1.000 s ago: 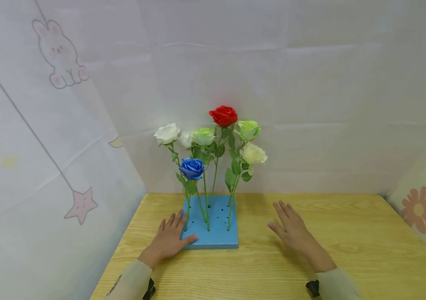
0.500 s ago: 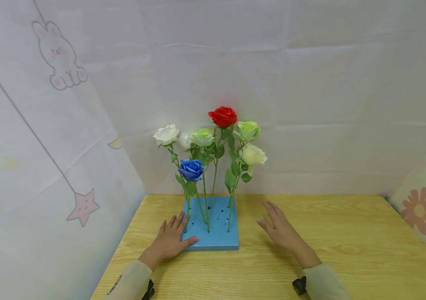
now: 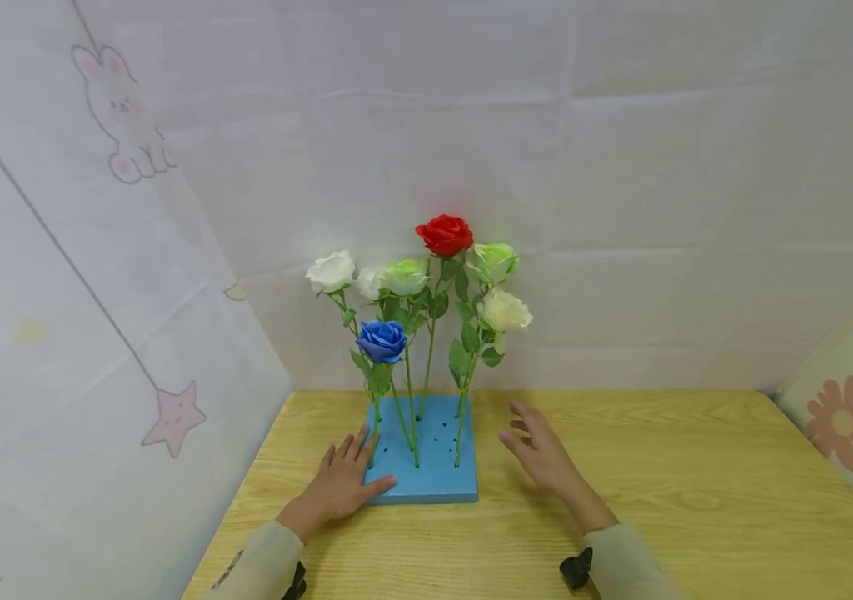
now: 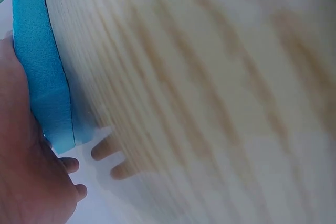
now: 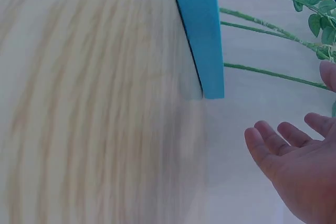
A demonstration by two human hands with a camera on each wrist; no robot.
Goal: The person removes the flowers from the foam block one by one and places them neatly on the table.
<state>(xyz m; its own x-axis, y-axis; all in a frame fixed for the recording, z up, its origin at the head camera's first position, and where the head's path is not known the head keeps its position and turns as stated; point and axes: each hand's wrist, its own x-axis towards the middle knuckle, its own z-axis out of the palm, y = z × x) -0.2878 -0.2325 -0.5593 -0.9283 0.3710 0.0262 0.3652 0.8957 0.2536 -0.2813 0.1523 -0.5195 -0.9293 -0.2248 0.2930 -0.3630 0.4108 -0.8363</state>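
Note:
A blue foam board (image 3: 434, 482) with holes lies on the wooden table, several artificial roses standing in it. At its left edge rests my left hand (image 3: 332, 487), fingers spread and thumb over the front left corner. My right hand (image 3: 546, 458) hovers to the right of the board, apart from it, with relaxed fingers and nothing in them. Among the blooms are a blue rose (image 3: 381, 342) at the front left, a red rose (image 3: 445, 235) tallest at the back, and a cream rose (image 3: 505, 309) at the right. In the right wrist view, green stems (image 5: 268, 72) rise from the board.
White and green-tinted roses (image 3: 331, 272) fill the rest of the board's group. The wooden table (image 3: 696, 483) extends to the right. Behind it hangs a pale cloth backdrop (image 3: 659, 208), and a printed cloth (image 3: 44, 333) with a rabbit and a star closes the left side.
My right hand has moved left toward the board, and its fingers have bent a little. My left hand stays at the board's left edge. The roses stand as before.

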